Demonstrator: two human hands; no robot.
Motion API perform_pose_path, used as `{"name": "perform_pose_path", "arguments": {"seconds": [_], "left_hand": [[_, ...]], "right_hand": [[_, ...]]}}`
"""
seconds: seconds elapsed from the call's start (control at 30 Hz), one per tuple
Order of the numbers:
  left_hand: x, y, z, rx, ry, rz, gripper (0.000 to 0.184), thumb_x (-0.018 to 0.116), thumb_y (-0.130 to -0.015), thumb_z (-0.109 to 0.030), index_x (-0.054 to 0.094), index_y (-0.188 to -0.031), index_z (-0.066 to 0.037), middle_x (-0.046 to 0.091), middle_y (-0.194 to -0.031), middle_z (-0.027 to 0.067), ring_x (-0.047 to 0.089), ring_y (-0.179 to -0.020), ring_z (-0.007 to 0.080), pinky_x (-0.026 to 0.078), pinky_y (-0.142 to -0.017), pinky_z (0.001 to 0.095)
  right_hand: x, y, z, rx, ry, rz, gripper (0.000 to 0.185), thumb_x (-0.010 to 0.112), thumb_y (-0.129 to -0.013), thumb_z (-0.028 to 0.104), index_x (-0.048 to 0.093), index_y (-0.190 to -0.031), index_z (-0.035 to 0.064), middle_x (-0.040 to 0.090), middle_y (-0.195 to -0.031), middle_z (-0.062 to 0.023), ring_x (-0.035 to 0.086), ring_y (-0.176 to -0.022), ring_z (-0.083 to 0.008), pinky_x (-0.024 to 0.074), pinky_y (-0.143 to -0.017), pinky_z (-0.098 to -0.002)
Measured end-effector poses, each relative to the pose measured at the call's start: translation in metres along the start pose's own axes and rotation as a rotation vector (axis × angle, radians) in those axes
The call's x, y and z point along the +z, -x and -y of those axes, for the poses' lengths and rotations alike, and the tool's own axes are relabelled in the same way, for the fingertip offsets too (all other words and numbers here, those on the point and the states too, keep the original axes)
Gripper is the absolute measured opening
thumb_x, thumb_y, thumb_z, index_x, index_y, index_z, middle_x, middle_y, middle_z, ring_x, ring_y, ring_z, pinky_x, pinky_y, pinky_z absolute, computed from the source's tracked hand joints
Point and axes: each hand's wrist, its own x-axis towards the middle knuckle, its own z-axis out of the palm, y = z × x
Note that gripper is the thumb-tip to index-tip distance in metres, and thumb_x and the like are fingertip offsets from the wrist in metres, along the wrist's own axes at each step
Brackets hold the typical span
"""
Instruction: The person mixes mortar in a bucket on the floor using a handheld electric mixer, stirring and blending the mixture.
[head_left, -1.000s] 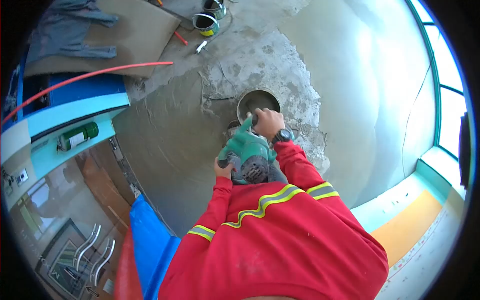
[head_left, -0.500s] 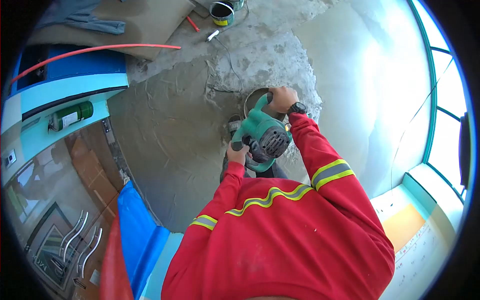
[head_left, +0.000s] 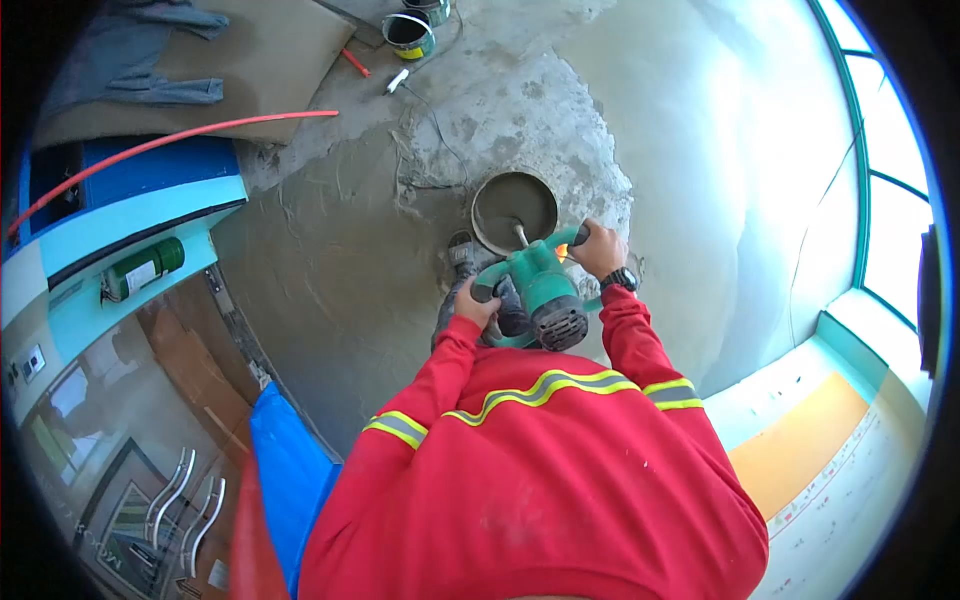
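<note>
Both my hands grip a green handheld power mixer (head_left: 540, 280) with a black vented motor end. My left hand (head_left: 475, 304) is closed around its left handle, and my right hand (head_left: 599, 249), below a black wristwatch, is wrapped round the right one. A metal shaft (head_left: 521, 236) runs from the mixer into grey wet mortar (head_left: 513, 201) inside a round bucket (head_left: 476, 222). The shaft's lower end is hidden in the mortar. My shoe (head_left: 462, 250) is on the floor close to the bucket's left side.
Smooth grey screed (head_left: 690, 130) covers the floor at right, beside rough concrete (head_left: 540, 110). A cable (head_left: 442, 135) leads to a white connector (head_left: 397, 81). Near the top stands a smaller bucket (head_left: 410, 50). A red hose (head_left: 200, 131) crosses above a green cylinder (head_left: 147, 268).
The mixer has swung down toward my body and slightly right, both hands still on it. The bucket's mouth and the mortar, mostly covered before, now show.
</note>
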Motion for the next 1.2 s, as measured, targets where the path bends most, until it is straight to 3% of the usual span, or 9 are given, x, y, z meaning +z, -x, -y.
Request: {"name": "perform_pose_path", "arguments": {"seconds": [0.2,0.3,0.4,0.5,0.7,0.8,0.9,1.0,1.2], "left_hand": [[-0.024,-0.003,0.029,0.12,-0.164,-0.029,0.037,0.072,-0.059,-0.008,0.056,-0.091,-0.004,0.06,-0.071,0.0061,0.059,-0.063,0.0161,0.047,-0.06,0.0299],[-0.033,0.002,0.025,-0.058,-0.064,0.049,0.034,0.072,-0.059,-0.007,0.056,-0.089,-0.005,0.059,-0.07,0.0062,0.058,-0.059,0.0158,0.047,-0.058,0.0298],[-0.033,0.001,0.037,0.049,-0.075,-0.001,0.033,0.072,-0.059,-0.007,0.056,-0.088,-0.005,0.058,-0.068,0.006,0.056,-0.054,0.0145,0.047,-0.053,0.0303],[-0.02,0.015,-0.006,-0.077,-0.034,0.062,0.035,0.071,-0.06,-0.007,0.055,-0.09,-0.004,0.058,-0.066,0.0058,0.057,-0.051,0.0166,0.048,-0.052,0.0319],[-0.01,0.002,0.004,0.244,-0.372,0.105,0.044,0.071,-0.059,-0.011,0.053,-0.098,0.0,0.06,-0.068,0.0092,0.063,-0.061,0.0199,0.051,-0.061,0.0328],[-0.001,-0.006,0.012,-0.019,-0.401,0.159,0.048,0.073,-0.057,-0.016,0.055,-0.099,-0.001,0.064,-0.075,0.0128,0.064,-0.069,0.0213,0.051,-0.066,0.0334],[0.009,-0.013,0.022,0.149,-0.494,0.179,0.051,0.074,-0.056,-0.021,0.057,-0.1,-0.003,0.065,-0.08,0.0152,0.064,-0.075,0.0247,0.05,-0.069,0.0351],[0.025,0.001,-0.029,0.247,-0.536,0.194,0.051,0.075,-0.056,-0.025,0.058,-0.099,-0.004,0.064,-0.08,0.0165,0.064,-0.074,0.0284,0.05,-0.069,0.0369],[0.038,-0.001,-0.011,0.253,-0.503,0.23,0.05,0.075,-0.056,-0.026,0.058,-0.098,-0.003,0.065,-0.081,0.0157,0.063,-0.073,0.0282,0.05,-0.069,0.0368]], "right_hand": [[0.015,0.021,0.005,-0.021,-0.031,-0.022,0.033,0.059,-0.065,0.03,0.063,-0.093,0.0128,0.065,-0.079,-0.0165,0.063,-0.076,-0.0355,0.0495,-0.067,-0.0453],[0.019,0.023,0.009,-0.024,-0.029,-0.01,0.034,0.059,-0.065,0.031,0.063,-0.093,0.0124,0.064,-0.08,-0.017,0.063,-0.077,-0.0355,0.0494,-0.068,-0.0452],[0.016,0.028,0.009,-0.042,-0.076,-0.002,0.035,0.061,-0.065,0.032,0.063,-0.094,0.0121,0.064,-0.08,-0.0179,0.062,-0.079,-0.0358,0.0492,-0.069,-0.0456],[0.017,0.034,-0.011,-0.042,-0.112,0.043,0.037,0.064,-0.062,0.032,0.063,-0.093,0.0105,0.064,-0.082,-0.0173,0.062,-0.08,-0.0359,0.0491,-0.071,-0.0451],[0.017,0.042,-0.062,-0.055,-0.437,0.181,0.042,0.066,-0.06,0.029,0.064,-0.096,0.0067,0.064,-0.084,-0.0192,0.061,-0.083,-0.0363,0.0479,-0.073,-0.042],[0.03,0.064,-0.087,0.008,-0.44,0.144,0.043,0.066,-0.06,0.026,0.064,-0.098,0.0063,0.064,-0.085,-0.0197,0.062,-0.084,-0.0354,0.0477,-0.073,-0.0411],[0.029,0.069,-0.094,0.126,-0.451,0.058,0.043,0.065,-0.059,0.025,0.063,-0.098,0.0062,0.064,-0.086,-0.0197,0.062,-0.085,-0.0355,0.0477,-0.074,-0.0414],[0.04,0.084,-0.112,0.12,-0.472,-0.07,0.048,0.066,-0.057,0.025,0.063,-0.101,0.0076,0.064,-0.089,-0.0184,0.061,-0.086,-0.0352,0.0481,-0.076,-0.0411],[0.044,0.077,-0.13,0.116,-0.395,-0.095,0.049,0.067,-0.056,0.028,0.063,-0.101,0.0102,0.065,-0.089,-0.0177,0.061,-0.086,-0.0351,0.0485,-0.075,-0.0411]]}}
